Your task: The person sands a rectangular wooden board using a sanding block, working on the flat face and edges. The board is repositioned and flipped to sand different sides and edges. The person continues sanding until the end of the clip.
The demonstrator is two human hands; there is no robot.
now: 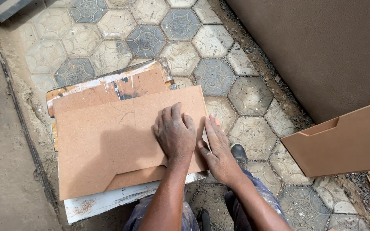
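Note:
A flat brown fibreboard panel (108, 141) with a notch cut in its near edge lies on a low paint-stained white stand (103, 205). My left hand (174, 132) rests palm down on the panel's right part, fingers spread slightly. Beside it, my right hand (218, 149) lies along the panel's right edge, fingers extended and touching that edge. Neither hand grips anything. Another brown board (120, 87) lies beneath the panel, showing at the far side.
Hexagonal paving tiles (180, 47) cover the ground. A brown wall (322, 47) rises at the right. Similar notched brown panels (343, 145) lean at the right. My dark shoe (239, 152) and trousers show below. A concrete strip (1, 149) runs along the left.

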